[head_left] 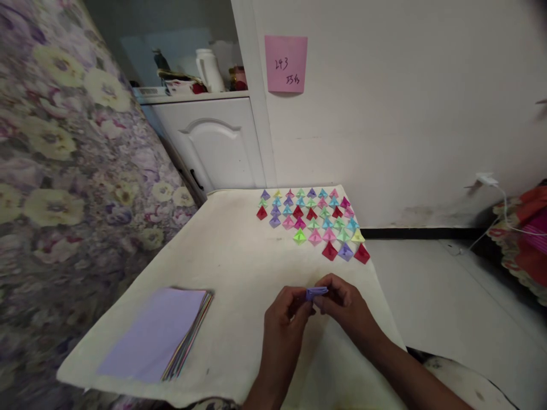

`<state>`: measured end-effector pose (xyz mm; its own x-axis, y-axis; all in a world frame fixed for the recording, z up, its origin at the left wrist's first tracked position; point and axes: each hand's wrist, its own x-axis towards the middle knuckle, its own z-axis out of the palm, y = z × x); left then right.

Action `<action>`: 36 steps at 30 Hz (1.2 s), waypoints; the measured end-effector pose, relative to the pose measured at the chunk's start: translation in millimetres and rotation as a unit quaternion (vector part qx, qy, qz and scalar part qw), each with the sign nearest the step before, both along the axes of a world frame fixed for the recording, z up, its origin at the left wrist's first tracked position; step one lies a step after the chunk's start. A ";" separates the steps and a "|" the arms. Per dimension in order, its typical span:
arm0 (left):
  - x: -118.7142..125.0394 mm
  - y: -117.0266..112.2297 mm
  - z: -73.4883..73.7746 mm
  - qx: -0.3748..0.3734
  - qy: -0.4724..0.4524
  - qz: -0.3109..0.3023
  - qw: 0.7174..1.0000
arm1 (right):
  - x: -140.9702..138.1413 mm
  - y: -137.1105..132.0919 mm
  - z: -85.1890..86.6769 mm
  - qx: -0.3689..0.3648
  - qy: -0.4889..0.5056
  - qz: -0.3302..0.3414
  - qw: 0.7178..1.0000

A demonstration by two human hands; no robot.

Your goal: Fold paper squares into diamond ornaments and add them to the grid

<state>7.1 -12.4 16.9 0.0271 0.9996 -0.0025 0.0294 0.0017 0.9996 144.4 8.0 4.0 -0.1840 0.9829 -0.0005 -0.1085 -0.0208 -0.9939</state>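
Observation:
A small folded piece of purple paper (317, 292) is held just above the table near its front right. My left hand (285, 324) pinches its left end between thumb and fingers. On the other side, my right hand (347, 304) grips the right end, fingers closed on it. Beyond my hands, rows of small folded paper pieces (314, 235) in red, pink, green, blue, purple and yellow spread over the far right of the table. A stack of coloured paper sheets (156, 336), purple on top, lies at the front left.
The pale cloth-covered table (231, 262) stands against the wall and a white cabinet (213, 142). A floral curtain (64, 171) hangs along the left. Pink paper (286, 64) with handwriting is stuck to the wall. A white jug (209, 71) stands on the shelf.

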 end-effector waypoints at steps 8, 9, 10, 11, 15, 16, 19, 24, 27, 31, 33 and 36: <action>-2.6 -0.2 7.8 0.075 0.092 0.018 0.993 | 7.2 -0.6 6.3 0.129 -0.155 -0.031 0.979; -3.4 0.4 6.4 0.065 0.080 0.009 0.995 | 7.3 -0.3 5.9 0.126 -0.151 -0.031 0.980; -4.3 1.2 5.0 0.050 0.062 0.001 0.997 | 7.2 0.0 5.4 0.120 -0.146 -0.031 0.981; -5.3 2.0 3.5 0.030 0.043 -0.009 0.999 | 7.0 0.1 4.8 0.113 -0.140 -0.033 0.983; -7.8 5.3 -0.7 -0.025 -0.024 -0.038 0.999 | 5.9 -0.6 3.7 0.096 -0.129 -0.040 0.986; -8.1 5.8 -1.6 -0.029 -0.036 -0.045 0.998 | 5.7 -0.9 3.7 0.095 -0.129 -0.041 0.986; -8.8 6.9 -4.3 -0.040 -0.064 -0.045 0.996 | 5.6 -1.5 3.7 0.099 -0.140 -0.037 0.984; -11.0 6.7 -5.6 -0.031 -0.006 -0.022 0.999 | 5.8 -1.7 2.4 0.110 -0.169 -0.038 0.979; -11.7 5.0 -4.8 0.047 0.070 0.032 0.996 | 5.7 -1.2 1.4 0.111 -0.186 -0.047 0.975; -11.4 2.5 -5.0 0.149 0.161 0.044 0.975 | 5.3 -0.5 -0.1 0.122 -0.209 -0.052 0.969; -11.2 2.0 -5.6 0.166 0.179 0.035 0.969 | 5.0 -0.8 -1.5 0.136 -0.223 -0.052 0.964; -11.1 2.2 -6.5 0.173 0.187 0.025 0.967 | 4.8 -1.7 -4.0 0.159 -0.239 -0.048 0.957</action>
